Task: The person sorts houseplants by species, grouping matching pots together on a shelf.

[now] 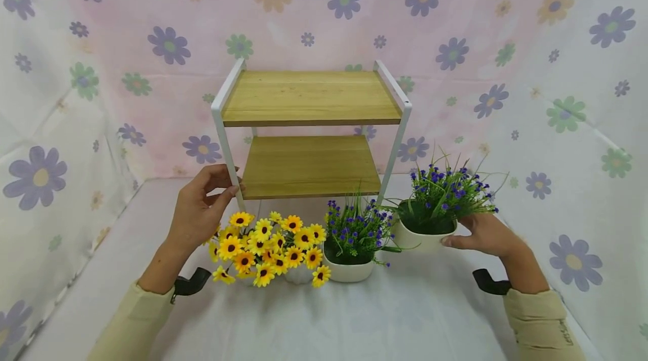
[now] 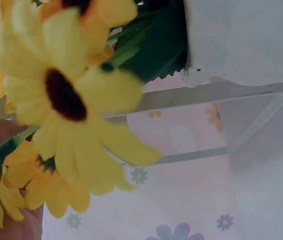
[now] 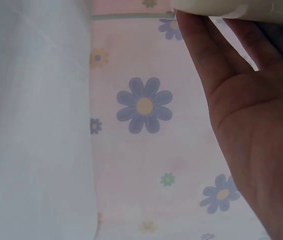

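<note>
By the right hand (image 1: 483,234), a white pot of purple flowers (image 1: 427,223) is gripped, just right of the front right corner of the stand (image 1: 311,96). The left front post (image 1: 221,136) is pinched by the left hand (image 1: 197,209). Toward the near edge of the counter (image 1: 405,316), the stand's front is partly blocked by a second purple-flowered pot (image 1: 349,271) and yellow flowers (image 1: 264,247).

- Shelf (image 1: 309,167): white frame, yellowish boards
- Daisies (image 1: 262,230): yellow and orange, dark centres
- Purple-flowered plants (image 1: 356,231): green leaves, white pots (image 1: 349,272)
- Cloth (image 1: 374,18): pink-and-white, purple, orange and green flower print
- Counter (image 1: 354,321): white, perhaps greyish in shadow
</note>
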The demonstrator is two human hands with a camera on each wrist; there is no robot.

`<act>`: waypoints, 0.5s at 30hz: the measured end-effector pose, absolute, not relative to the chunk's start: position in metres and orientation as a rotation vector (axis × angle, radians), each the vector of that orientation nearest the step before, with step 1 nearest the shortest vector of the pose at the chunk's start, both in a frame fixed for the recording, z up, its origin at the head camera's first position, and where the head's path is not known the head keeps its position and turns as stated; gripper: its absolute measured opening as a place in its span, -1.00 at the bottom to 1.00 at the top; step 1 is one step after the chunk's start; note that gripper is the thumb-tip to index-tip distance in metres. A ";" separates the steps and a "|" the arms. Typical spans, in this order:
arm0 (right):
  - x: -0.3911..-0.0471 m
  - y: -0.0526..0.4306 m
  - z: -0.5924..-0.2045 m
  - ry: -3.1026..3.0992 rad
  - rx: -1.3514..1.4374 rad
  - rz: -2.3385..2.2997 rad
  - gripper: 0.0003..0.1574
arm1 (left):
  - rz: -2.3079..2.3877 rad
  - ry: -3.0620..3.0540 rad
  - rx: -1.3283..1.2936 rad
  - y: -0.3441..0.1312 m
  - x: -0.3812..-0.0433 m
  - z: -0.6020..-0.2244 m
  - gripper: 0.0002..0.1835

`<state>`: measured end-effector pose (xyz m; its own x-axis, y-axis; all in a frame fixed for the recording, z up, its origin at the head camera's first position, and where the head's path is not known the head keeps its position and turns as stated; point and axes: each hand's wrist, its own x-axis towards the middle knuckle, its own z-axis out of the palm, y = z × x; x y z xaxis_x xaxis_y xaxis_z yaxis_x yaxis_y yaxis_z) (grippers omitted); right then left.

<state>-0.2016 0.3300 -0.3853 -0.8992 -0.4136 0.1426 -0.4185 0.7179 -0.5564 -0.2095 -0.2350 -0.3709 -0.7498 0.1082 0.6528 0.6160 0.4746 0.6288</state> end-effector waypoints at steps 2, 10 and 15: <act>-0.201 0.331 -0.383 -2.895 0.691 0.931 0.20 | -1.238 -2.191 -0.597 -0.236 -0.210 -0.370 -0.56; -0.203 0.331 -0.378 -2.597 0.912 1.286 0.25 | -1.227 -2.203 -0.580 -0.236 -0.210 -0.370 -0.57; -0.205 0.329 -0.373 -2.443 1.034 1.482 0.37 | -1.232 -2.205 -0.576 -0.236 -0.210 -0.372 -0.57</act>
